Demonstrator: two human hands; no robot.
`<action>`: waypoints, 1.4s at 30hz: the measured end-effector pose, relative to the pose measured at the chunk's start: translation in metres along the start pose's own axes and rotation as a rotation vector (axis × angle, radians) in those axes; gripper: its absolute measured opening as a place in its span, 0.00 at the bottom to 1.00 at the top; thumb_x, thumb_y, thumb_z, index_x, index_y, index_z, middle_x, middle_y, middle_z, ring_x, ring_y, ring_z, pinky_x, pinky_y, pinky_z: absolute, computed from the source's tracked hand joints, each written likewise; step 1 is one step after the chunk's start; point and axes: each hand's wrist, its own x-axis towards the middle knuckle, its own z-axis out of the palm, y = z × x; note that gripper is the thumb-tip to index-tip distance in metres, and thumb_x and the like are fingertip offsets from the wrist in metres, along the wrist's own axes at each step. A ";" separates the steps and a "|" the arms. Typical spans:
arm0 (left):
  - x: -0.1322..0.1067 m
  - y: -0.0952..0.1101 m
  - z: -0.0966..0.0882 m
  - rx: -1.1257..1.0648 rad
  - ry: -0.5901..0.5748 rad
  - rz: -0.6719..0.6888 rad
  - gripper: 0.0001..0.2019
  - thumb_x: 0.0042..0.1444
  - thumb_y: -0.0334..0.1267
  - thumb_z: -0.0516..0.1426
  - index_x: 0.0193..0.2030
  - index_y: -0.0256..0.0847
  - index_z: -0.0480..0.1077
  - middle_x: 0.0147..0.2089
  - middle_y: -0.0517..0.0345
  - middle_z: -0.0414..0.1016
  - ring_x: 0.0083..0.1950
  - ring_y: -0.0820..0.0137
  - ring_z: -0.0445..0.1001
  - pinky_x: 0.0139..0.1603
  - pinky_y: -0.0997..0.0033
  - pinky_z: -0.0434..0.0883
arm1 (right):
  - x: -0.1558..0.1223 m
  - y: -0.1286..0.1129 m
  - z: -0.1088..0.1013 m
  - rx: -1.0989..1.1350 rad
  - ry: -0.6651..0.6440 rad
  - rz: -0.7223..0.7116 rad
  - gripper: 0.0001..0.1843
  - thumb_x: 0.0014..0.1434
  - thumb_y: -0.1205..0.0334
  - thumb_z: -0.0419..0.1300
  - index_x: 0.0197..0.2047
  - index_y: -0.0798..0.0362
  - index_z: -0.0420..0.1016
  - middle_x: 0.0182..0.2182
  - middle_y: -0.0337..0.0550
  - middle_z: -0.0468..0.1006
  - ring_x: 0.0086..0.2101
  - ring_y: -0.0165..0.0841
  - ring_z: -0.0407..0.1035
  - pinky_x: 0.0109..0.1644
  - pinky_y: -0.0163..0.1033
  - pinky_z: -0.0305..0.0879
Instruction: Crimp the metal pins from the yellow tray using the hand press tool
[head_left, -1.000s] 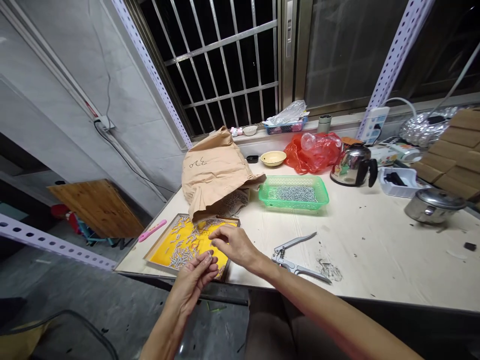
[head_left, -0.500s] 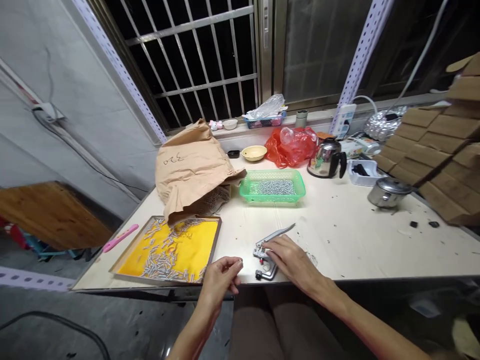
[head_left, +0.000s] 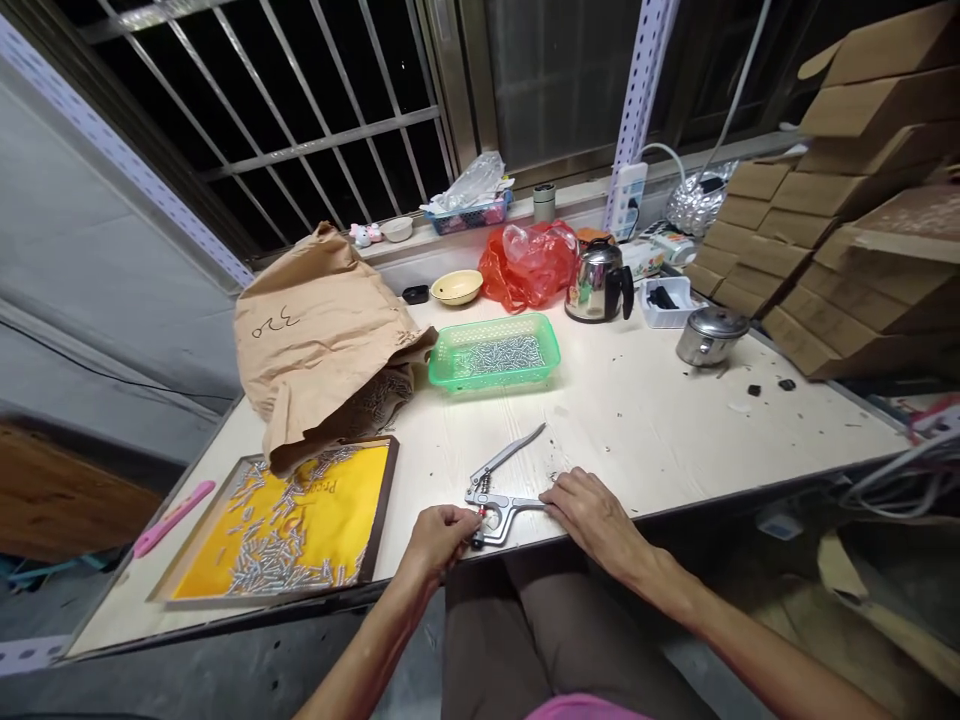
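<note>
Silver snap-fastener pliers (head_left: 510, 506) lie near the table's front edge, handles spread apart, with a red part and a black knob at the jaws. My right hand (head_left: 596, 518) grips the end of the lower handle. At the jaws, my left hand (head_left: 436, 540) is closed in a pinch; whatever sits between its fingertips is too small to make out. To the left, a shallow tray (head_left: 388, 478) with a yellow bottom bears many small metal pieces (head_left: 270, 565). Behind the pliers stands a green plastic basket (head_left: 491, 382) holding more small metal pieces.
A brown paper sack (head_left: 322, 330) leans over the tray's back edge. A pink-handled tool (head_left: 174, 518) lies left of the tray. Farther back are a cream bowl (head_left: 456, 288), a red plastic bag (head_left: 525, 265), a kettle (head_left: 598, 285), a lidded metal pot (head_left: 711, 337) and stacked cardboard (head_left: 832, 220).
My left hand has come to the jaws of the pliers. My right hand has shifted from the pliers' middle to the handle end, and the pliers have turned. The view has swung right.
</note>
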 end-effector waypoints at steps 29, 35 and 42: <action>0.001 0.025 -0.009 0.201 -0.239 -0.233 0.22 0.32 0.55 0.64 0.19 0.38 0.64 0.11 0.69 0.61 0.12 0.81 0.56 0.15 0.79 0.50 | 0.076 0.025 -0.022 -0.092 -0.500 -0.116 0.54 0.39 0.38 0.66 0.61 0.62 0.56 0.51 0.59 0.66 0.51 0.50 0.57 0.59 0.59 0.45; -0.001 0.013 -0.009 0.139 -0.201 -0.228 0.24 0.31 0.59 0.63 0.22 0.38 0.64 0.13 0.68 0.62 0.14 0.80 0.58 0.17 0.77 0.56 | 0.061 0.014 -0.029 -0.084 -0.405 -0.106 0.40 0.45 0.49 0.67 0.57 0.57 0.62 0.45 0.52 0.70 0.46 0.45 0.60 0.54 0.51 0.52; -0.016 0.014 0.004 0.635 0.170 0.393 0.16 0.56 0.49 0.50 0.30 0.39 0.71 0.29 0.55 0.73 0.31 0.67 0.71 0.33 0.67 0.68 | 0.051 0.008 -0.025 -0.039 -0.361 -0.132 0.32 0.51 0.57 0.65 0.56 0.56 0.61 0.41 0.49 0.71 0.43 0.40 0.62 0.48 0.44 0.57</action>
